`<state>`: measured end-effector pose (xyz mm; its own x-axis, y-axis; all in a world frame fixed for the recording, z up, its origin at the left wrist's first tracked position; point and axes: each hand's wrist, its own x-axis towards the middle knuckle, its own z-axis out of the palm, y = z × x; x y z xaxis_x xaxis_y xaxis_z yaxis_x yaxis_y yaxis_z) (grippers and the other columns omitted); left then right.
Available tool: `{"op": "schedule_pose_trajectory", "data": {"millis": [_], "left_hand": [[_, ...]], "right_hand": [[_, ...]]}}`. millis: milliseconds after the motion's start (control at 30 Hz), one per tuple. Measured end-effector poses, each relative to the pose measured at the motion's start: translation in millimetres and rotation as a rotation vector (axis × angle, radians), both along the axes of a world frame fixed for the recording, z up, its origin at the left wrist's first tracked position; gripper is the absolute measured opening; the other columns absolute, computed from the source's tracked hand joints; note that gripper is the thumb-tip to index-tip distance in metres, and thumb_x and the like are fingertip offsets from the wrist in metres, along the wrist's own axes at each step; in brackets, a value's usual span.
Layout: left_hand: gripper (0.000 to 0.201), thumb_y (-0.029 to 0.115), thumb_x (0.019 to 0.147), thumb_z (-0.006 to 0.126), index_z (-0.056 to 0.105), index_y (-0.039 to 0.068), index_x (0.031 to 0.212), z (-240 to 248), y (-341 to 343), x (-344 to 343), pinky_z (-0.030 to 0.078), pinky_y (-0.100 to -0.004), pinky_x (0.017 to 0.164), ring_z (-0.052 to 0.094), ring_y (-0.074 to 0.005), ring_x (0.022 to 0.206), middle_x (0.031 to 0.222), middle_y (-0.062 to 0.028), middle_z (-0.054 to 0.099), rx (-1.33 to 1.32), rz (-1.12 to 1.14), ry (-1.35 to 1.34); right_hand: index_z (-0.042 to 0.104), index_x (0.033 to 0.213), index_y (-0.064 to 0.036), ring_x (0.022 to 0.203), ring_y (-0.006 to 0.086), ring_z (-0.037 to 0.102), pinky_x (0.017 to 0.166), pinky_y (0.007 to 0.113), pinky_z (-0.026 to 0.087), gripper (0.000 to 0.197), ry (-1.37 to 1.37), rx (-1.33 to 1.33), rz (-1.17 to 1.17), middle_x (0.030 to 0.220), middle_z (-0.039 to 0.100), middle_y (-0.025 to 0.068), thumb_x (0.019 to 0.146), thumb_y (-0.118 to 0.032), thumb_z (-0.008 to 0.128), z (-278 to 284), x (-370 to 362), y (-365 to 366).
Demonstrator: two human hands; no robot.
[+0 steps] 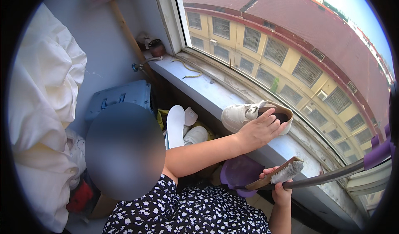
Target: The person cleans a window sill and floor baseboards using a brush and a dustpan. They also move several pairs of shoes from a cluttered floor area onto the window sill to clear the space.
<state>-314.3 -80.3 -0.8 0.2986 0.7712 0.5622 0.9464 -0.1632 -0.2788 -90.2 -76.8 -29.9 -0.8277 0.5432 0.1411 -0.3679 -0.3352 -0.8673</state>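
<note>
A white lace-up sneaker [235, 117] stands on the window sill with its toe to the left. My left hand [259, 132] reaches across to it, gripping the side of its opening with the fingers curled over the dark inside. Lower right, my right hand [281, 192] holds a scrub brush [287, 171] with a brown back and greyish white bristles turned up and to the right. The brush is apart from the sneaker. A dark curved bar [328, 177] with purple parts passes by my right hand; whether they touch I cannot tell.
The pale sill [199, 87] runs along the window, with a yellowish cord [192, 74] on it. Below are a purple basin [237, 176], a white insole [176, 126], another white shoe [196, 135] and a blue case [120, 93]. White cloth [45, 88] hangs at left. A blurred round patch hides part of the view.
</note>
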Motion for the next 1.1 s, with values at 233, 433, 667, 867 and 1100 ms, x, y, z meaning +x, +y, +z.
{"op": "schedule_pose_trajectory", "data": {"millis": [233,433,667,867,1100], "left_hand": [[0.054,0.010,0.078,0.053,0.044,0.019,0.130,2.0,4.4,-45.3,0.015,-0.0434,0.114,0.048,-0.0118,0.091,0.089,0.0054,0.045,-0.023,-0.143,0.131],[0.057,0.011,0.080,0.053,0.040,0.022,0.134,10.1,-11.4,-77.7,0.014,-0.0422,0.114,0.049,-0.0100,0.102,0.101,0.0068,0.049,-0.030,-0.238,0.129],[0.018,0.015,0.081,0.064,0.061,0.011,0.098,12.7,-54.8,-159.4,0.041,-0.0353,0.088,0.059,-0.0176,0.086,0.092,-0.0021,0.060,0.313,0.128,-0.501],[0.026,0.024,0.080,0.065,0.064,0.006,0.098,-66.0,-37.8,-254.7,0.041,-0.0360,0.085,0.057,-0.0261,0.089,0.097,-0.0081,0.061,0.001,0.584,-0.763],[0.025,0.024,0.078,0.065,0.065,0.008,0.098,-73.7,-11.6,-248.6,0.041,-0.0393,0.086,0.055,-0.0283,0.096,0.099,-0.0093,0.059,-0.135,0.662,-0.593]], "right_hand": [[0.048,0.117,-0.0011,0.093,0.0304,0.060,0.082,0.045,0.049,0.055,-0.041,-0.012,0.008,0.105,0.059,0.0182,0.079,-0.035,0.071,7.9,-13.9,-5.7],[0.048,0.116,0.0009,0.094,0.0309,0.060,0.083,0.045,0.049,0.055,-0.048,0.030,0.056,0.105,0.059,0.0194,0.080,-0.035,0.069,11.5,-36.2,-3.6],[0.048,0.115,0.0034,0.096,0.0318,0.060,0.084,0.046,0.048,0.053,-0.003,0.054,0.129,0.107,0.059,0.0221,0.081,-0.032,0.068,24.9,-43.5,3.3],[0.048,0.116,0.0039,0.096,0.0324,0.061,0.084,0.046,0.049,0.052,0.002,0.062,0.137,0.106,0.059,0.0231,0.082,-0.030,0.068,24.6,-49.9,1.0],[0.050,0.114,0.0058,0.095,0.0315,0.061,0.083,0.045,0.050,0.052,-0.011,0.065,0.077,0.106,0.059,0.0232,0.082,-0.031,0.068,24.2,-50.5,-4.5]]}}
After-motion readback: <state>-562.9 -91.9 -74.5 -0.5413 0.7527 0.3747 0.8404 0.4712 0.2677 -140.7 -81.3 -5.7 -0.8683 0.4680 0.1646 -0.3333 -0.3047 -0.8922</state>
